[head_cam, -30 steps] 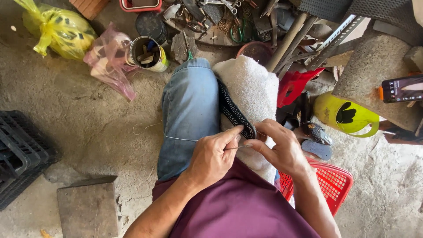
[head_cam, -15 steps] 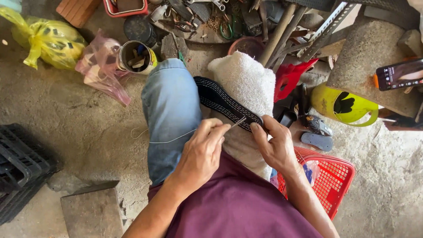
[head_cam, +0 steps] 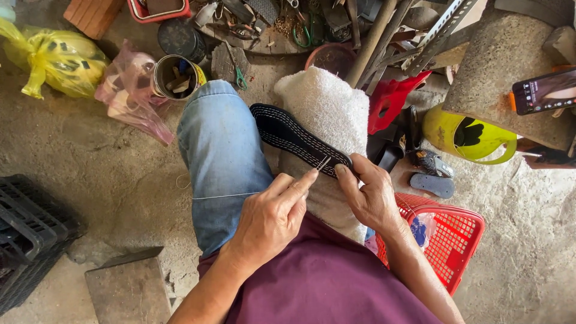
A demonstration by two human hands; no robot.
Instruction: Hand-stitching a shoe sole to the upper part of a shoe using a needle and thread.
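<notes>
Sole (head_cam: 294, 137) lies on a towel (head_cam: 330, 108) over the knee. Right hand (head_cam: 372, 195) grips its near end; left hand (head_cam: 270, 219) pinches a needle (head_cam: 324, 162) (thread (head_cam: 222, 195) trailing) at the stitched edge.

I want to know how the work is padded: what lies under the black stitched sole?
The sole rests on a white towel draped over the person's knee. What the towel covers cannot be seen.

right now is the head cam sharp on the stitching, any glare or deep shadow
Head view: soft, even daylight, no hard shadows; the black sole and its white stitching are sharp, as are the left hand and right hand; slight glare on the phone screen; mild wide-angle bending at the edges.
</notes>
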